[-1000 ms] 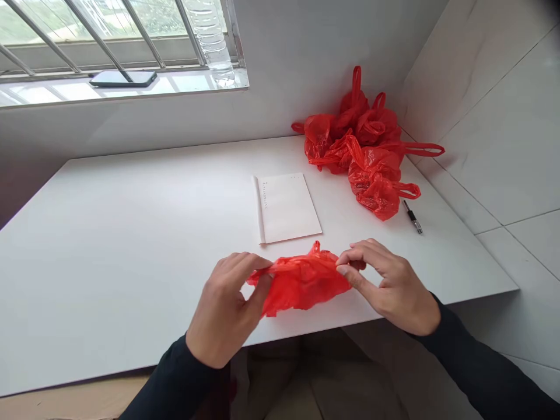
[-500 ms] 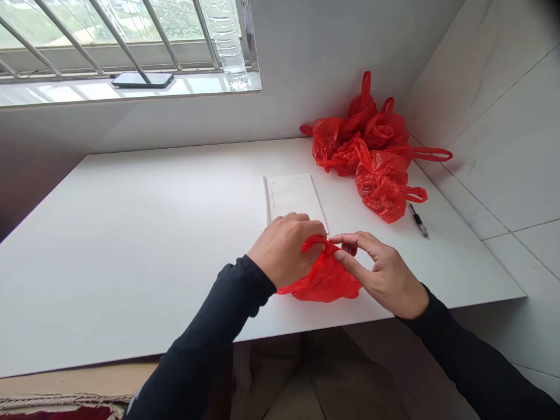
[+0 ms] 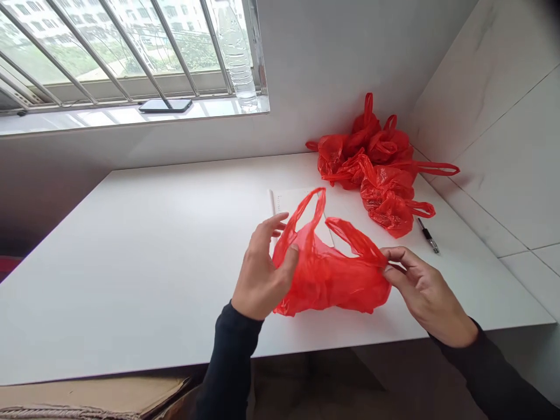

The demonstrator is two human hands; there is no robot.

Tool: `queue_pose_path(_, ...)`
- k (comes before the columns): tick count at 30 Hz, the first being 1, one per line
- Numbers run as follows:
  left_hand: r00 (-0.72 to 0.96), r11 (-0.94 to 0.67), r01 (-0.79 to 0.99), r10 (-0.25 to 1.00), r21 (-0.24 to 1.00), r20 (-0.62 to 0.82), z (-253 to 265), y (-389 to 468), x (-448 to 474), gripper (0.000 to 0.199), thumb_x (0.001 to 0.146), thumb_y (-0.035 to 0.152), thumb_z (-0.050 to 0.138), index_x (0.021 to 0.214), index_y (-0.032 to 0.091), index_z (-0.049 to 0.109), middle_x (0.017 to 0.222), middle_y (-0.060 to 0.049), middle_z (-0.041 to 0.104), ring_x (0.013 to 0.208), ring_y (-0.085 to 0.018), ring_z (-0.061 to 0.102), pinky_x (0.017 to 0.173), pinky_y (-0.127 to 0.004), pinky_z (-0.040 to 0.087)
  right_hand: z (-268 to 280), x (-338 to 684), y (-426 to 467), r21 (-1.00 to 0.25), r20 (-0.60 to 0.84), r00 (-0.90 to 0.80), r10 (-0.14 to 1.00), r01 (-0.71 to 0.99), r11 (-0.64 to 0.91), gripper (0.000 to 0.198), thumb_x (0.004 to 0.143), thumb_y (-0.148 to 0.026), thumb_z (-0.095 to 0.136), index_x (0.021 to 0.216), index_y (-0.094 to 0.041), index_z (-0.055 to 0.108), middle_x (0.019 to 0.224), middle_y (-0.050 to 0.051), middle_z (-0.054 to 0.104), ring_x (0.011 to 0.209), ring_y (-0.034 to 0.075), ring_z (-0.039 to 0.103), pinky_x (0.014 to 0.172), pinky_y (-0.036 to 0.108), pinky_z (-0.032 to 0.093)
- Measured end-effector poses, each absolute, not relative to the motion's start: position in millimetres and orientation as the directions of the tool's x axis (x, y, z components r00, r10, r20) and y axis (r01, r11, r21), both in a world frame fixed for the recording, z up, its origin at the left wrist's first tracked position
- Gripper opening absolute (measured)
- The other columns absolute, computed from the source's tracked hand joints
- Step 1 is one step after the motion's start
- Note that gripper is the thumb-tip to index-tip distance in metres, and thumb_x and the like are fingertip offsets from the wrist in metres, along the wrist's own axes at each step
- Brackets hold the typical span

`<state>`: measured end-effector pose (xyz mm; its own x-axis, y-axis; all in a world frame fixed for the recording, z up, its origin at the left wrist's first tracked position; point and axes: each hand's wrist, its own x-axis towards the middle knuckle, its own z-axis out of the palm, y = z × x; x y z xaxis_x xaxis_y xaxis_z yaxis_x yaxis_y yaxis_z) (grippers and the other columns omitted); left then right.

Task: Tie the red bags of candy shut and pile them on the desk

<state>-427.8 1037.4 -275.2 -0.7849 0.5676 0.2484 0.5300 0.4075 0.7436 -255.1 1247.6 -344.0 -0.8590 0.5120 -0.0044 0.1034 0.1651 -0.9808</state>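
A red plastic bag (image 3: pixel 332 283) stands near the front edge of the white table, its two loop handles raised and apart. My right hand (image 3: pixel 422 291) pinches the base of its right handle between thumb and fingers. At the bag's left side, my left hand (image 3: pixel 265 271) is open, with the thumb lying over the red plastic and the fingers stretched out beside the left handle. Whatever the bag contains is hidden. Behind it lies a white notebook (image 3: pixel 284 201), partly covered by the bag.
Several knotted red plastic bags (image 3: pixel 387 192) are heaped at the table's back right corner. A black pen (image 3: pixel 429 236) lies beside them. On the windowsill are a phone (image 3: pixel 166 105) and a clear water bottle (image 3: pixel 240 64). Cardboard (image 3: pixel 96 396) sits below the table's front left.
The crumpled, gathered bag is now spread wider with both handles upright. My hands have moved apart; the left has opened, and the right now pinches the right handle. The view has shifted slightly.
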Motion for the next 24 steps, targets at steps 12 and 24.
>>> queue_pose_path(12,-0.968,0.319,0.237,0.162,0.918,0.193,-270.4,1004.9,-371.3,0.035,0.093,0.03,0.063,0.127,0.031,0.056,0.098,0.0,0.061,0.094,-0.018,0.059,0.089,-0.035,0.048,-321.8,-244.4,1222.3,-0.972,0.205,-0.753,0.625,-0.085,0.217,0.035,0.095,-0.035,0.064,0.127,-0.034,0.05,0.107,0.006,0.06,0.095,0.023,0.063,0.075,0.034,0.06)
queue_pose_path(24,-0.942,0.326,0.33,0.167,0.886,0.29,-269.3,982.6,-321.6,0.035,0.084,0.02,0.073,0.111,0.042,0.075,0.092,-0.002,0.051,0.084,-0.019,0.056,0.066,-0.029,0.05,-269.4,-249.0,1172.5,-0.575,0.497,-0.867,-0.021,-0.348,0.741,0.029,0.099,-0.008,0.049,0.124,-0.021,0.057,0.104,0.006,0.068,0.098,0.021,0.063,0.083,0.036,0.055)
